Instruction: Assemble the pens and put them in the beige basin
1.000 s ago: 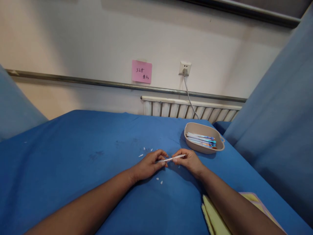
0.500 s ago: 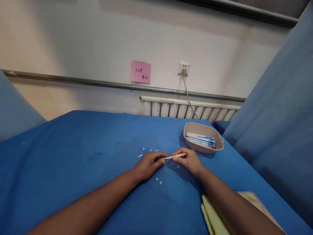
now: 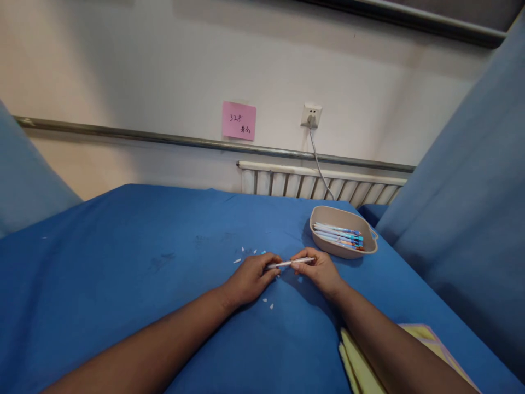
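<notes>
A slim white pen (image 3: 284, 264) lies nearly level between my two hands, just above the blue cloth. My left hand (image 3: 251, 278) has its thumb and fingers around the pen's left end. On the other side, my right hand (image 3: 319, 269) pinches the right part of the pen between thumb and fingers. Several small white pointed pieces (image 3: 237, 261) are scattered on the cloth around my left hand, two of them nearer to me. A small light-blue bit (image 3: 300, 279) lies below my right hand. My fingers partly cover the pen's ends.
A beige basket (image 3: 328, 212) holding several white pens with coloured ends (image 3: 338, 232) stands behind my right hand. A folded yellow cloth (image 3: 361, 364) lies under my right forearm. Beyond the blue-covered surface (image 3: 123, 246) are a radiator (image 3: 295, 186) and wall; blue curtains (image 3: 463, 180) hang at both sides.
My left hand's fingers have opened slightly around the pen, so more of its left end shows. My right hand keeps its pinch. The view has shifted slightly.
</notes>
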`<state>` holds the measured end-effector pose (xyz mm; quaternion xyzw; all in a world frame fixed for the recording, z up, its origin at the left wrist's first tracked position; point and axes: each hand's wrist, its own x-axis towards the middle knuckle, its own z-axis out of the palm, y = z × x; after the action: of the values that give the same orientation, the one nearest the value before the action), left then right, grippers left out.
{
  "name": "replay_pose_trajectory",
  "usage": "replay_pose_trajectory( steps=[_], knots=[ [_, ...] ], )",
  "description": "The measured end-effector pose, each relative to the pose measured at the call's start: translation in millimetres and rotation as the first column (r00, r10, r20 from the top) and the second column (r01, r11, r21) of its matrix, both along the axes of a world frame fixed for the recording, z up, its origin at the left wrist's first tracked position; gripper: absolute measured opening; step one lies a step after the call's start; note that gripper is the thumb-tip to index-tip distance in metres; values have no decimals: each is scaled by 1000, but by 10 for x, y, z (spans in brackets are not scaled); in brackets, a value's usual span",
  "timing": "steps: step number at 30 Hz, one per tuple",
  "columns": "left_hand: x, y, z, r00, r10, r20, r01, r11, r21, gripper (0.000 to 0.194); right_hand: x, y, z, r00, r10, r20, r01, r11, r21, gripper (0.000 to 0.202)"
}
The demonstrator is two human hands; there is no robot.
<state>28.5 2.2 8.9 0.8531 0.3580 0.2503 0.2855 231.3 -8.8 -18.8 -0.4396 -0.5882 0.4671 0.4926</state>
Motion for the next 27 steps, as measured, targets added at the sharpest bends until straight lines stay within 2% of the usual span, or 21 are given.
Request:
replay_pose_trajectory(
  steps=[6, 15, 19, 23, 27],
  knots=[
    [-8, -6, -8, 1000, -9, -21, 9, 1000, 13, 18, 6, -8, 26, 1000, 1, 0, -1, 1000, -8, 22],
    [-12, -5, -22, 997, -58, -42, 56, 998, -37, 15, 15, -7, -7, 999, 33, 30, -32, 999, -26, 24],
    [-19, -20, -8, 992, -67, -110, 69, 998, 12, 17, 5, -7, -6, 999, 26, 39, -25, 999, -26, 24],
    [1, -55, 21, 990, -23, -138, 36, 995, 93, 21, -7, -8, 7, 999, 5, 43, -3, 1000, -28, 23],
    [32, -75, 51, 988, 3, -156, 16, 993, 119, 21, -26, -10, 2, 998, 6, 61, -4, 1000, -22, 22]
  ],
)
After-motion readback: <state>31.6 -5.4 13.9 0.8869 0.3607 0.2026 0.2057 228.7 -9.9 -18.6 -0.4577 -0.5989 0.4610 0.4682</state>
